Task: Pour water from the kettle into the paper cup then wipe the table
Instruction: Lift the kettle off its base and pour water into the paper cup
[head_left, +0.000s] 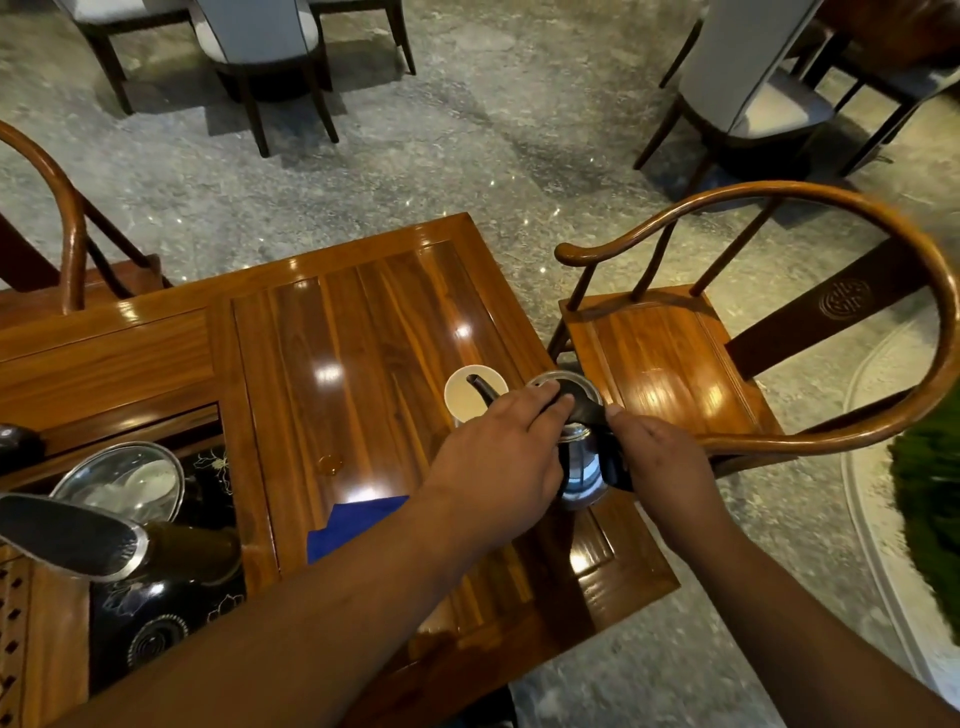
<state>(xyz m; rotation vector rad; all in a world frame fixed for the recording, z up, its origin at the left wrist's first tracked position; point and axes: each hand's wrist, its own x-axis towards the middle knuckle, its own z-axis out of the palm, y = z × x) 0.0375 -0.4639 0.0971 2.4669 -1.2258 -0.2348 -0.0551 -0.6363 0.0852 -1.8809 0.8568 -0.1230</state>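
Across the middle of the frame spreads a glossy wooden table (363, 332), its far corner pointing toward the upper centre. At the right stands a round-backed wooden chair (675, 358), its seat just beside the table's right edge. Toward the lower left sits a black tea tray (171, 613) with a glass lid (124, 478) on it. Right of centre, the kettle (582, 467), steel-bodied with a black handle, is tilted so its dark spout reaches over the rim of the white paper cup (470, 400), which stands on the table just left of the kettle. The right hand (660, 467) is clenched around the kettle's handle; the left hand (498, 457) lies with fingers pressed on the lid. A blue cloth (348, 525) lies on the table below centre, partly under the left forearm.
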